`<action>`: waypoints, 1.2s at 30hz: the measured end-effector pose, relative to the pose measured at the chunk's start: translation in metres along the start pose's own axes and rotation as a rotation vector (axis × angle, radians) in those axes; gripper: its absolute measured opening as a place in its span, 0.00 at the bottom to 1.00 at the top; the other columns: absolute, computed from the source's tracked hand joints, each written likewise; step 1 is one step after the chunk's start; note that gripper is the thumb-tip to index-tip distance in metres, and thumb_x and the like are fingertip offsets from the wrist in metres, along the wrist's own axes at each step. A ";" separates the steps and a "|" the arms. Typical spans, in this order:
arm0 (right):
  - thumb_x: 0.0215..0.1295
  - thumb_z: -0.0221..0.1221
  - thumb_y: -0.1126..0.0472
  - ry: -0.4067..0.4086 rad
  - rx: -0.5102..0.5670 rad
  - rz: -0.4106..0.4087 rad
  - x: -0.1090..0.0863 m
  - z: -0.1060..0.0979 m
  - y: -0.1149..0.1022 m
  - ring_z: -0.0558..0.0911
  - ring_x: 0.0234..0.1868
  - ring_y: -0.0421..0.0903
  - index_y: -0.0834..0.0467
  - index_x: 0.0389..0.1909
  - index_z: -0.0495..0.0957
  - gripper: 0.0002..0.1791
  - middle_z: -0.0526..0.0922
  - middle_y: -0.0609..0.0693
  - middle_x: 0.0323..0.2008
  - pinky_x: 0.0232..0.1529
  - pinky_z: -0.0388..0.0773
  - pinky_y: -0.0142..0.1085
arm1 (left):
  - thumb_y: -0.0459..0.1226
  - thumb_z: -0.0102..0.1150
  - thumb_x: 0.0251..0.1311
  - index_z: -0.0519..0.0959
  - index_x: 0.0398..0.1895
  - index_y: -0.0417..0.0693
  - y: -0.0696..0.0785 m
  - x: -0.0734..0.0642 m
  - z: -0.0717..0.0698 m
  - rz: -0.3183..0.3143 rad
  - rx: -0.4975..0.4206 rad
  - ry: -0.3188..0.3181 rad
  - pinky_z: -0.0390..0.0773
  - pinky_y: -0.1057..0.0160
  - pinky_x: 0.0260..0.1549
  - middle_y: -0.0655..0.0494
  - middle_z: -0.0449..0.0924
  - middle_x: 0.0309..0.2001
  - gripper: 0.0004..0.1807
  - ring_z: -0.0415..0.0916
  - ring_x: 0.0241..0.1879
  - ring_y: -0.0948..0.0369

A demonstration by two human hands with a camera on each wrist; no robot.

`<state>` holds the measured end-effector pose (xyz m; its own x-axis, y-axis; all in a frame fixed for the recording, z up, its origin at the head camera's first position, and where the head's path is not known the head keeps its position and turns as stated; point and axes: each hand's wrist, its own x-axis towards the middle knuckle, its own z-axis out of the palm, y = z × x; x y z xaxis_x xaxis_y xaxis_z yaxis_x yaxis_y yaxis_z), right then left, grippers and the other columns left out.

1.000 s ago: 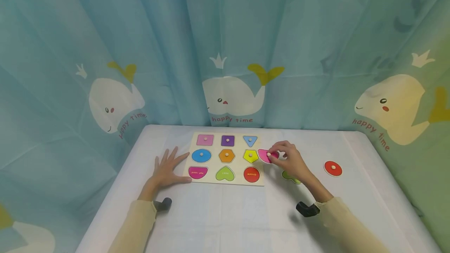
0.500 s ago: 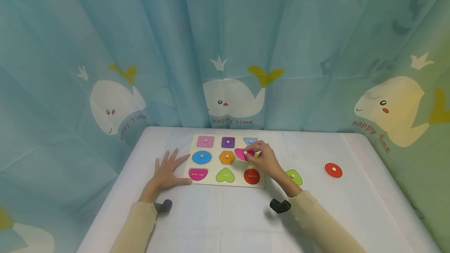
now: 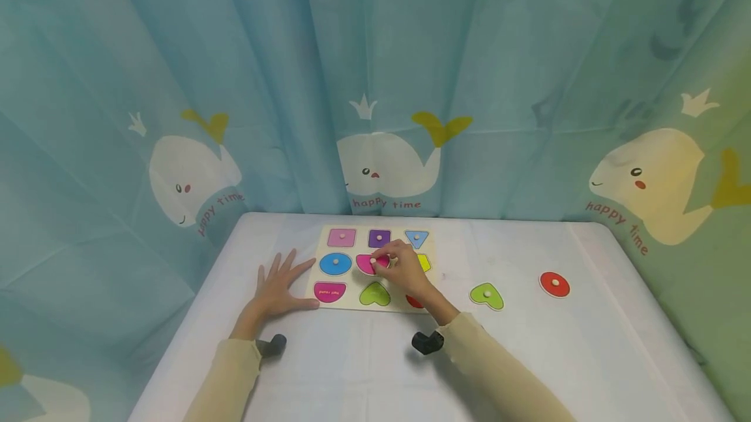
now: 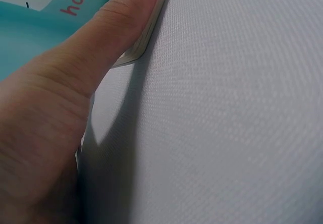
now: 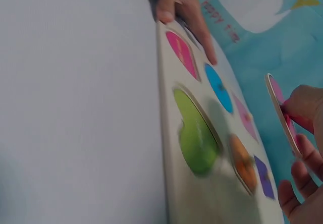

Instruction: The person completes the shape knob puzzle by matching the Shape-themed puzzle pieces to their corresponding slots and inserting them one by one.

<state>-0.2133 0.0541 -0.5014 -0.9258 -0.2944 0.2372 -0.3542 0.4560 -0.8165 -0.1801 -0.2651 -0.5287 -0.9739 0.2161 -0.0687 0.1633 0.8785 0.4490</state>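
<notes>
Head view: the right hand (image 3: 405, 271), pinching the pink half-round (image 3: 364, 266) by its knob (image 3: 372, 261), has carried it toward nine o'clock over the board (image 3: 362, 238), apparently nearer the unfilled eight-o'clock recess (image 3: 330, 291); left hand (image 3: 274, 291) spread.

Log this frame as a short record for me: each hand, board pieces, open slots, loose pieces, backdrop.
Left hand: fingers spread, thumb on a corner of the puzzle board
Right hand: pinches the pink half-round piece above the board
Seated: pink rectangle, purple square, blue triangle, blue oval, orange hexagon, yellow pentagon
Open slots: half-round slot, heart slot
Red circle spot: mostly hidden, cannot tell
Loose on table: green heart piece, red circle piece
Backdrop: blue curtain with whale prints
</notes>
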 end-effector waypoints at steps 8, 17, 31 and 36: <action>0.64 0.69 0.62 -0.070 -0.011 0.025 0.003 0.040 -0.019 0.73 0.49 0.47 0.57 0.41 0.90 0.07 0.82 0.51 0.45 0.44 0.74 0.37 | 0.68 0.72 0.43 0.64 0.79 0.58 -0.003 0.000 0.001 0.005 0.008 0.002 0.27 0.22 0.67 0.37 0.43 0.82 0.58 0.31 0.78 0.31; 0.61 0.71 0.60 -0.096 -0.078 0.000 0.003 0.076 -0.024 0.73 0.49 0.47 0.56 0.39 0.91 0.07 0.83 0.50 0.43 0.47 0.73 0.39 | 0.69 0.71 0.44 0.64 0.79 0.59 -0.005 0.002 0.003 0.005 0.027 -0.005 0.28 0.21 0.66 0.37 0.43 0.82 0.58 0.31 0.78 0.30; 0.60 0.72 0.55 -0.054 -0.239 -0.017 -0.002 0.099 -0.022 0.71 0.47 0.47 0.50 0.36 0.91 0.05 0.82 0.47 0.40 0.52 0.70 0.48 | 0.68 0.72 0.45 0.64 0.79 0.59 -0.002 0.001 0.000 0.007 0.021 0.005 0.27 0.21 0.66 0.37 0.43 0.82 0.57 0.31 0.78 0.30; 0.60 0.71 0.54 -0.070 -0.267 0.012 -0.003 0.101 -0.023 0.71 0.50 0.49 0.49 0.38 0.91 0.07 0.82 0.48 0.43 0.54 0.69 0.48 | 0.67 0.72 0.44 0.65 0.78 0.59 -0.002 0.001 0.001 0.010 0.017 0.010 0.27 0.21 0.66 0.36 0.44 0.81 0.57 0.32 0.78 0.29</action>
<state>-0.1892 -0.0403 -0.5361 -0.9219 -0.3411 0.1839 -0.3745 0.6624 -0.6489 -0.1812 -0.2659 -0.5307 -0.9737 0.2209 -0.0553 0.1758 0.8834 0.4343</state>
